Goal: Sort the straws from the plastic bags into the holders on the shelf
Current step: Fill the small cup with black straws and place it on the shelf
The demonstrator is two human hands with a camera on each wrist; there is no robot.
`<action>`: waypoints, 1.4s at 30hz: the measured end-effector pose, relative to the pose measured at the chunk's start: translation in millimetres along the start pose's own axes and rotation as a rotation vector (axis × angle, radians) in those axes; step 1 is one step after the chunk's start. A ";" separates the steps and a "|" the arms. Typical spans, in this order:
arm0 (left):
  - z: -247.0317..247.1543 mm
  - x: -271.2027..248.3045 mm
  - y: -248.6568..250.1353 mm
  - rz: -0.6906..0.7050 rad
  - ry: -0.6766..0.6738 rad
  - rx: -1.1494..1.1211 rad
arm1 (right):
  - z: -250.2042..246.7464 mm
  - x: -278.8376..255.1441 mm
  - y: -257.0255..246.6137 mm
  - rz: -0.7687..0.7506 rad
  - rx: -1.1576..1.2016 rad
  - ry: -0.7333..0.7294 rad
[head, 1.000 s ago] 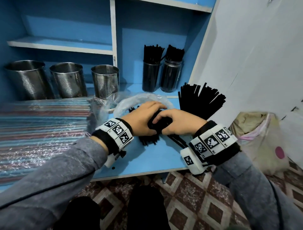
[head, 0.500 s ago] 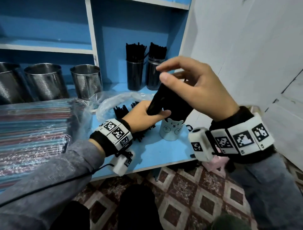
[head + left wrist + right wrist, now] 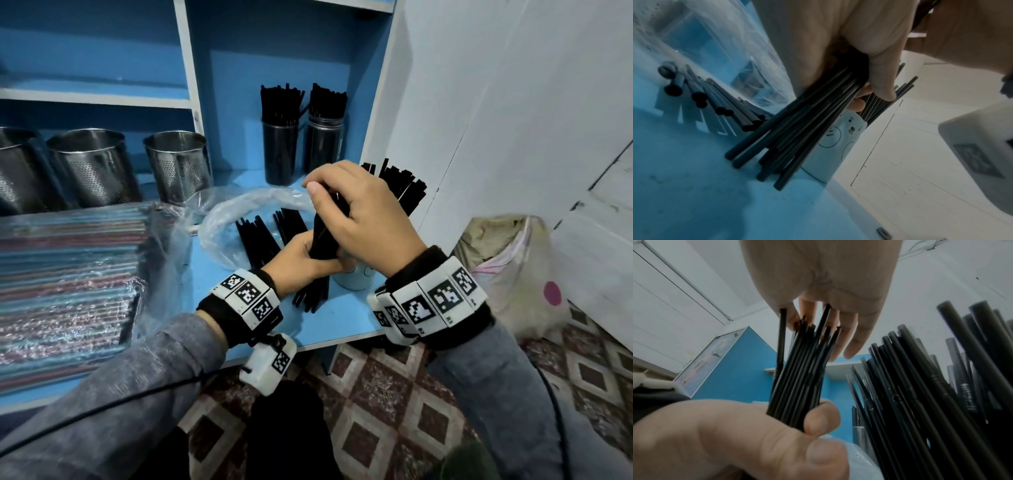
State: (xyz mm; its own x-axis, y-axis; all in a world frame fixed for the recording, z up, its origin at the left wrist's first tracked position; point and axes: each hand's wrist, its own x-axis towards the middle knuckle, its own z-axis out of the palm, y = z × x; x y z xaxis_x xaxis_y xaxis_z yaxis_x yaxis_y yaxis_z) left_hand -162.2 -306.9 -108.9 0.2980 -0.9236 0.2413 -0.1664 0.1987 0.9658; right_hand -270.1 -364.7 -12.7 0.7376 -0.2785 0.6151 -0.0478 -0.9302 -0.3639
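Blue-painted shelving against a white wall is carrying everything, and the work is happening at the front right corner of its lowest board, above a patterned tile floor. Nearest, the left hand (image 3: 301,260) is wrapping its fingers and thumb round the lower part of a bundle of thin black plastic straws (image 3: 323,236), whose bottom ends are splaying unevenly over the blue shelf board (image 3: 342,322) close to its front edge. Above it, the right hand (image 3: 359,216) is capping the top of the same bundle, fingers curling loosely over the tips, some of which are poking higher than the rest in the right wrist view. Just behind the bundle, partly hidden, a small pale ceramic cup with cartoon bear faces (image 3: 838,142) is standing near the right edge, already packed with fanned black straws (image 3: 400,185). To do this step well, I would judge, the person should be tapping the bundle upright on the board until the ends are level, tightening the lower grip before lifting, since loose straws are likely to slide out. Left of the hands, a crumpled clear plastic bag (image 3: 236,212) is spilling more black straws (image 3: 257,236), and a wrapped stack of coloured straws (image 3: 65,284) is filling the left side. Farther back, three perforated steel holders (image 3: 178,164) are standing open along the rear, and two dark cylindrical holders (image 3: 301,147) full of black straws are sitting in the right compartment.
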 end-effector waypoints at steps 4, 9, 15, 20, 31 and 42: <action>-1.1 -0.9 3.2 -0.059 0.017 0.013 | 0.1 1.9 -1.9 0.034 0.025 -0.068; -4.4 -2.1 5.9 -0.218 -0.086 0.143 | -2.4 1.6 -4.6 0.085 0.079 -0.178; -2.6 -3.0 14.5 -0.005 0.015 0.282 | -14.5 -2.1 0.9 0.113 0.249 -0.081; 0.3 -9.2 31.9 0.115 -0.117 0.354 | -20.7 -9.2 10.0 0.181 0.340 -0.143; 18.0 3.0 9.6 0.137 0.311 0.254 | -35.3 -12.1 19.9 0.210 0.392 0.107; 21.3 56.0 -4.7 -0.155 0.188 0.457 | -71.4 7.1 57.2 0.276 0.291 0.280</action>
State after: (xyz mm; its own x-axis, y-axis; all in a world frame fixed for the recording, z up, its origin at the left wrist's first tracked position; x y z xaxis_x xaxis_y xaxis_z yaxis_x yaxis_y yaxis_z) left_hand -164.8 -366.5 -102.0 0.5084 -0.8476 0.1517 -0.4879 -0.1384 0.8619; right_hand -315.7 -437.0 20.7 0.5125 -0.5962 0.6180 0.0040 -0.7181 -0.6960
